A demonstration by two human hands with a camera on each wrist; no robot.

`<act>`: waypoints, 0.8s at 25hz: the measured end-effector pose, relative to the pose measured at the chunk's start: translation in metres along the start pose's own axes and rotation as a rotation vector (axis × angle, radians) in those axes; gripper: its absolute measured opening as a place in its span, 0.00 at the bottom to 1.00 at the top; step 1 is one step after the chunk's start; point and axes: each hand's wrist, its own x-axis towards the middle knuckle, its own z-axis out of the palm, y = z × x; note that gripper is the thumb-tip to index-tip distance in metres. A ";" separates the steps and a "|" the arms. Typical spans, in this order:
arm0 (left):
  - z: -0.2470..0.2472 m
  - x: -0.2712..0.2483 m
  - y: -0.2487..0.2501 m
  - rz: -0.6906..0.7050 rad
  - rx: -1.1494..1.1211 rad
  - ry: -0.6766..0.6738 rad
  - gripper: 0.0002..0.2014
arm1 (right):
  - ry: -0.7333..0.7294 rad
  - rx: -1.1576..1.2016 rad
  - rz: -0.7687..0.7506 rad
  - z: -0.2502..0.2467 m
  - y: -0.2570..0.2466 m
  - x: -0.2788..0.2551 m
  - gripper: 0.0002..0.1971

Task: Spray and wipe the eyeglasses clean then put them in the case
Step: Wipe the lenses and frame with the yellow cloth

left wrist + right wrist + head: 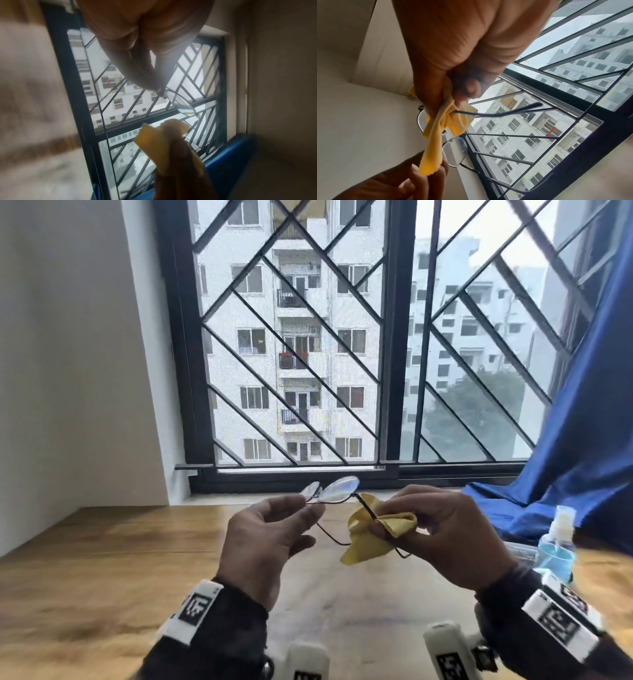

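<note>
Thin black-rimmed eyeglasses (97, 490) are held up in the air above the wooden table (102, 570), lenses toward the window. My left hand (270, 529) pinches the frame at the left lens between thumb and fingertips; the same pinch on the eyeglasses (180, 102) shows in the left wrist view. My right hand (438, 532) grips a yellow cloth (371, 534) folded around the right temple arm. In the right wrist view the yellow cloth (443, 129) wraps the temple, and the eyeglasses (455, 152) hang below it. No case is visible.
A blue spray bottle (556, 546) with a clear cap stands on the table at the right, close to my right wrist. A blue curtain (582, 440) drapes onto the table's far right. A barred window (342, 337) runs along the far edge; a white wall stands at left.
</note>
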 end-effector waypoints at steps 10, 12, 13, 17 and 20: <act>0.004 -0.001 0.005 -0.179 -0.323 -0.176 0.10 | -0.011 -0.151 -0.056 0.006 0.018 -0.002 0.11; 0.004 0.000 0.003 -0.166 -0.295 -0.181 0.06 | -0.013 -0.177 -0.056 0.006 0.022 -0.002 0.10; 0.004 0.000 0.001 -0.167 -0.284 -0.178 0.05 | -0.013 -0.194 -0.059 0.006 0.023 -0.002 0.10; 0.002 0.003 -0.002 -0.200 -0.280 -0.156 0.11 | -0.038 -0.217 -0.073 0.009 0.022 -0.002 0.09; 0.000 0.003 -0.001 -0.187 -0.264 -0.152 0.11 | -0.070 -0.228 -0.101 0.013 0.021 -0.004 0.09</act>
